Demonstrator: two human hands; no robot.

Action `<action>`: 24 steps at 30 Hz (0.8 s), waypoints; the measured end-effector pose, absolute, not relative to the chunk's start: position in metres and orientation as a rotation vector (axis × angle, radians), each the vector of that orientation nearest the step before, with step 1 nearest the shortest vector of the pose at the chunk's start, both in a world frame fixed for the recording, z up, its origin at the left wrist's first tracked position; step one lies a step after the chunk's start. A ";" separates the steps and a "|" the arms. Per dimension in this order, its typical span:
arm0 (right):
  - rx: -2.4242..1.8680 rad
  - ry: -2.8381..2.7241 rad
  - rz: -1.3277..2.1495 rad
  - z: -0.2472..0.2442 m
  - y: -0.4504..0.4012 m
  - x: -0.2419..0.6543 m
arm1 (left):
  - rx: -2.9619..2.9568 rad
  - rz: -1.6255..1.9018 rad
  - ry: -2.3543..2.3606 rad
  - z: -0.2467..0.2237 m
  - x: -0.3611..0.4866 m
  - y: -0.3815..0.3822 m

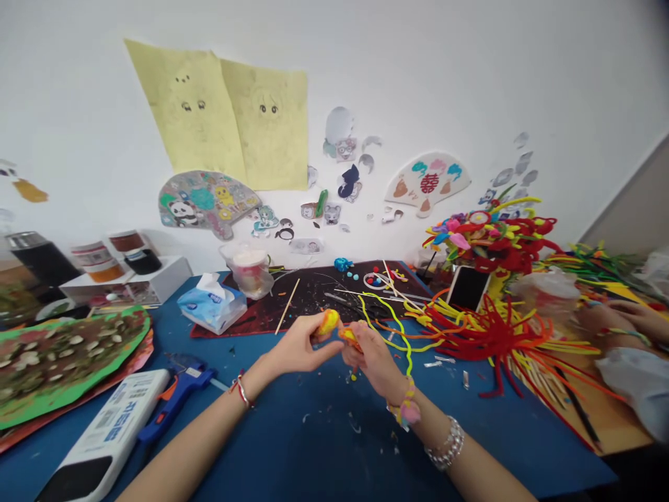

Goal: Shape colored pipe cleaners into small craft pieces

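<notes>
My left hand (297,346) is closed, pinching a small fuzzy yellow piece with orange edges (329,321), which looks like coiled pipe cleaner, between thumb and fingers. Close beside it, my right hand (377,360) is closed on an orange-and-yellow fuzzy piece (350,336), partly covered by the fingers. Whether the two pieces are joined is hard to see. Both hands are raised above the blue table (318,446). A bright yellow pipe cleaner (402,328) curves over the table just behind my right hand.
A blue glue gun (180,394) and a white power strip-like box (112,432) lie at left, near a tissue pack (212,305). Red pipe cleaners (499,341) spread at right beside a propped phone (468,288). Another person's hands (611,322) rest at far right.
</notes>
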State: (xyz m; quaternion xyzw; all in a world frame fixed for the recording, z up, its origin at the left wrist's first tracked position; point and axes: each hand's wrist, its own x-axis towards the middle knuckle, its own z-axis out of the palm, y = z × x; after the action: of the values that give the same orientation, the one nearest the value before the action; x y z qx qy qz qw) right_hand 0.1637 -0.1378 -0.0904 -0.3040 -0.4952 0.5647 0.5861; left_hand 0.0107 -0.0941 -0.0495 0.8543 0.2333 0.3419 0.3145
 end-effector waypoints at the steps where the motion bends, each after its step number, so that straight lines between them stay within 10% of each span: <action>1: -0.695 -1.149 1.335 -0.090 -0.139 0.163 | 2.424 0.919 0.630 -0.047 0.008 -0.094; 24: -0.598 -1.485 1.376 -0.095 -0.151 0.156 | 2.729 1.116 0.441 -0.065 0.006 -0.092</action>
State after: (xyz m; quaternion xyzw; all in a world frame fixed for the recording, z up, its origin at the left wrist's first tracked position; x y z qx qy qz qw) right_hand 0.1564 -0.1506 -0.0946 -0.2467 -0.6120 0.5670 0.4930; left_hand 0.0055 -0.0919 -0.0651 0.9125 0.1476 0.3730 0.0800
